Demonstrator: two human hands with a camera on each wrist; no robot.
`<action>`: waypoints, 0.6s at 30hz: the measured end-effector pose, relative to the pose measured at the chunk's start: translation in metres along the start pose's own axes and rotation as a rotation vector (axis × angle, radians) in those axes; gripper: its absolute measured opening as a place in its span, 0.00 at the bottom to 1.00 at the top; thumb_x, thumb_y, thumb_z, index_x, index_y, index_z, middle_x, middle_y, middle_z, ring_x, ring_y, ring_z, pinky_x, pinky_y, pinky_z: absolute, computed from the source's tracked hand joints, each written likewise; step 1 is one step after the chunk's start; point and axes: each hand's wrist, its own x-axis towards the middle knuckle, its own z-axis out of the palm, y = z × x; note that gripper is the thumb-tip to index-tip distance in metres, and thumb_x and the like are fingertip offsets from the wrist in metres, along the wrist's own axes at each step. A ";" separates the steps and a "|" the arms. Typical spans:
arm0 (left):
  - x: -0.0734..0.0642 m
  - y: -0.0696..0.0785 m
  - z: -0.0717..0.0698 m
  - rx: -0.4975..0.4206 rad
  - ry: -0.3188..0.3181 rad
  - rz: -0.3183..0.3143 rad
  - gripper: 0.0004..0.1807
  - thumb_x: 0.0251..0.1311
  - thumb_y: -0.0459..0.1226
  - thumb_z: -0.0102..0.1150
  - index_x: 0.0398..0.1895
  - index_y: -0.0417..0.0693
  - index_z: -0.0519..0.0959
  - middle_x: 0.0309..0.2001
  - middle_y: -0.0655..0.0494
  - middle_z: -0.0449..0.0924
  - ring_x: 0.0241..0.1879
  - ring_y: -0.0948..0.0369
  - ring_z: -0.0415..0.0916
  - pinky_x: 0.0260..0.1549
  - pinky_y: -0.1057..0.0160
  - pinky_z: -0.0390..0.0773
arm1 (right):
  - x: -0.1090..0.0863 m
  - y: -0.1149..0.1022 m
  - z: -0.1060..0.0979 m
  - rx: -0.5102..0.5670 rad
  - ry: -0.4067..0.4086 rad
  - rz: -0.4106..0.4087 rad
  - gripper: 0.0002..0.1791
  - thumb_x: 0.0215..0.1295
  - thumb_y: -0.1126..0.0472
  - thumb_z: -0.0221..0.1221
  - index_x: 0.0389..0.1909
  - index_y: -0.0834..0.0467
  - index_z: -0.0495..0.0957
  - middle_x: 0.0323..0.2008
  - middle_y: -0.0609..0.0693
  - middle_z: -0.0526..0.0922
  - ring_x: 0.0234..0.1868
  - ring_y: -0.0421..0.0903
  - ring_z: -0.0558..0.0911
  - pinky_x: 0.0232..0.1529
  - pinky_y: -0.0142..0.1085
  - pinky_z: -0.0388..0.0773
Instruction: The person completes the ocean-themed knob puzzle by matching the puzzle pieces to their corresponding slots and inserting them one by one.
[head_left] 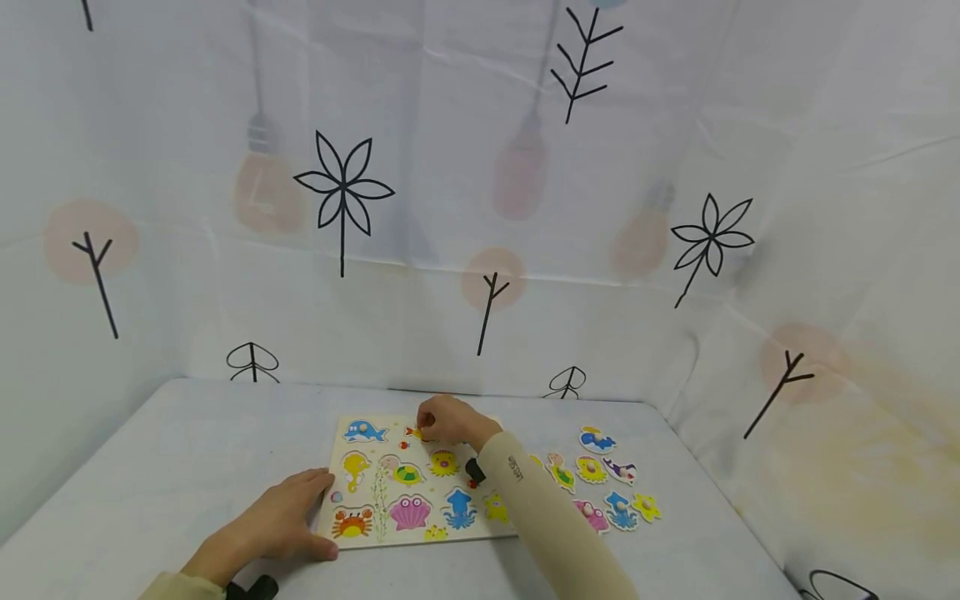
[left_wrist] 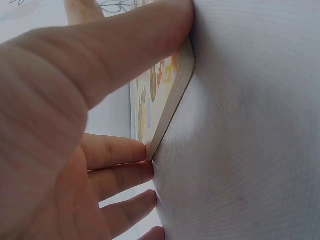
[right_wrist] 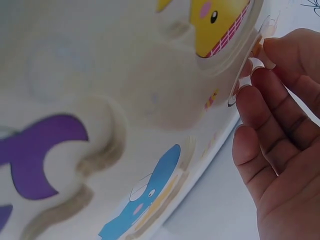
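A pale wooden puzzle board (head_left: 400,419) with sea animal pictures lies on the table. At its front left corner my left hand (head_left: 277,517) touches the edges, thumb along the front and extended fingertips against the left side. The left wrist view shows the board's side edge (left_wrist: 168,111) between that thumb and the fingers. My right hand (head_left: 452,419) is over the back of the board, thumb and fingertips pinching a puzzle piece (right_wrist: 243,75) close to the surface. The fingers hide most of that piece.
Right of the board lie several loose knobbed pieces, among them a blue whale (head_left: 597,440), a green turtle (head_left: 561,473), a blue squid (head_left: 621,512) and a yellow star (head_left: 647,507). The right forearm (head_left: 555,517) crosses the board's right side. Patterned cloth (head_left: 420,317) stands behind the table.
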 end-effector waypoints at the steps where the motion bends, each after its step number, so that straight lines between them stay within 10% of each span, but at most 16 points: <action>1: 0.000 0.000 0.000 0.001 0.001 0.002 0.57 0.27 0.58 0.78 0.63 0.37 0.68 0.65 0.38 0.64 0.65 0.39 0.60 0.62 0.37 0.61 | 0.000 0.000 0.000 -0.002 0.002 -0.005 0.02 0.61 0.57 0.64 0.34 0.49 0.80 0.29 0.40 0.76 0.32 0.39 0.73 0.33 0.29 0.73; 18: 0.003 -0.001 0.002 -0.014 -0.003 -0.013 0.59 0.25 0.60 0.78 0.63 0.37 0.69 0.65 0.39 0.64 0.65 0.39 0.60 0.62 0.37 0.61 | -0.018 0.024 -0.013 0.029 0.012 0.000 0.07 0.61 0.51 0.63 0.37 0.48 0.80 0.31 0.40 0.77 0.32 0.40 0.74 0.33 0.32 0.75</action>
